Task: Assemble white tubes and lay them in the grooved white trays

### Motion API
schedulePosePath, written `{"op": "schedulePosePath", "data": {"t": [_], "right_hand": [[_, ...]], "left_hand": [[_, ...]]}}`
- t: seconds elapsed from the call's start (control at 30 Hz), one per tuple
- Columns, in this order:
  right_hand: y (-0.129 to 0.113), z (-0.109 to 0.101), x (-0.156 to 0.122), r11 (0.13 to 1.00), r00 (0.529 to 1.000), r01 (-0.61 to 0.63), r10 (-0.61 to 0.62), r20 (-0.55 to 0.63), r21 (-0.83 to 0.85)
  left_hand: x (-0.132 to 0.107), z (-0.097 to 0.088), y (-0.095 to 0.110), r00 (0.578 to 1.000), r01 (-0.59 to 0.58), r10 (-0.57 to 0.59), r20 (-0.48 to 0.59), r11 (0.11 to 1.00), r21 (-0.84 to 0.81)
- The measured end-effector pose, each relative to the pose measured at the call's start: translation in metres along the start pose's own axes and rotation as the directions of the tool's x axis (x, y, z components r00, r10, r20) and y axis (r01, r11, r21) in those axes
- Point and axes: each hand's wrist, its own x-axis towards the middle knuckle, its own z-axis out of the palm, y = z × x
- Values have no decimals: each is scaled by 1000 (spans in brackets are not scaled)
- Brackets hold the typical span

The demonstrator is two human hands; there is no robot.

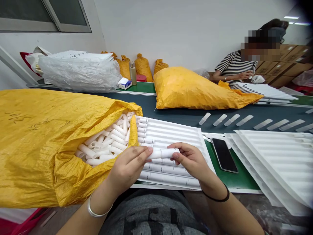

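Observation:
Between my two hands is a white plastic tube (164, 153), held level, with a seam near its middle. The fingers of my left hand (130, 163) close around its left end, and my right hand (190, 160) pinches the right end. Below them lies a white grooved tray (181, 132). White tubes with small dark print (168, 179) fill its nearest grooves, and more sit at the left ends of the farther ones. Loose white tubes (118, 137) show in the mouth of a yellow woven sack (49, 130) left of the tray.
A phone (224, 155) lies on the green table edge, beside stacked white trays (276, 156). Several tubes (241, 120) rest on the dark belt. Beyond it are another yellow sack (190, 88), plastic-wrapped trays (83, 70) and a seated person in a striped shirt (230, 67).

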Motion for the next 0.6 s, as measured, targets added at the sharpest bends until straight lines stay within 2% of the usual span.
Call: {"op": "schedulePosePath", "data": {"t": [0.1, 0.2, 0.27, 0.3, 0.33, 0.4, 0.43, 0.53, 0.6], "right_hand": [[-1, 6, -6, 1000, 999, 4, -3, 46, -10], [7, 8, -7, 963, 979, 125, -81, 185, -238], [17, 0, 1, 842, 955, 247, -128, 268, -480], [23, -8, 10, 763, 962, 250, -125, 244, -596], [29, -19, 22, 691, 980, 194, -111, 164, -696], [41, -50, 53, 589, 991, -60, -61, -118, -806], [47, -68, 71, 557, 968, -182, -45, -248, -810], [62, -120, 120, 490, 887, -407, 9, -462, -771], [72, -144, 143, 445, 835, -522, 92, -543, -728]], "left_hand": [[-2, 4, 4, 999, 22, -22, 24, 1000, -5], [-7, 7, 2, 991, 53, -50, 123, 998, -20], [-13, 7, -7, 964, 95, -100, 245, 995, 32], [-16, 6, -14, 944, 138, -159, 291, 986, 92], [-19, 3, -24, 922, 194, -240, 305, 966, 173], [-26, -6, -47, 869, 319, -421, 260, 878, 355], [-29, -12, -60, 836, 374, -503, 219, 814, 445], [-36, -27, -93, 670, 419, -702, 244, 628, 656], [-38, -29, -105, 578, 374, -752, 316, 589, 717]]}}
